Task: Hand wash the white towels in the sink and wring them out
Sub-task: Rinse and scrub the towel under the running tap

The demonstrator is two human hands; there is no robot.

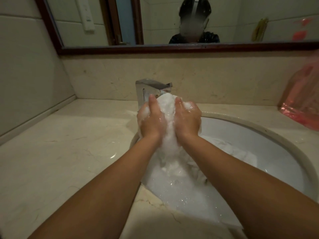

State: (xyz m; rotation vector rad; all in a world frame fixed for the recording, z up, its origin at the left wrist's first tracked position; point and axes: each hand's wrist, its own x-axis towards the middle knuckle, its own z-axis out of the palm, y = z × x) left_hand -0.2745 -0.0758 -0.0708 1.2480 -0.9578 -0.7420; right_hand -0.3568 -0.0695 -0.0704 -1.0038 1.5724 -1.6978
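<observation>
Down in sink: suds, towel; left hand, right hand grip its top.

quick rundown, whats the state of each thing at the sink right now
sink, partly filled, foamy
white towel, bunched, sudsy, lifted, lower end trailing into the sink
left hand, grips the white towel, soapy
right hand, grips the white towel, soapy
faucet, cannot tell if running
pink bag, slumped on the counter, right of the sink
</observation>
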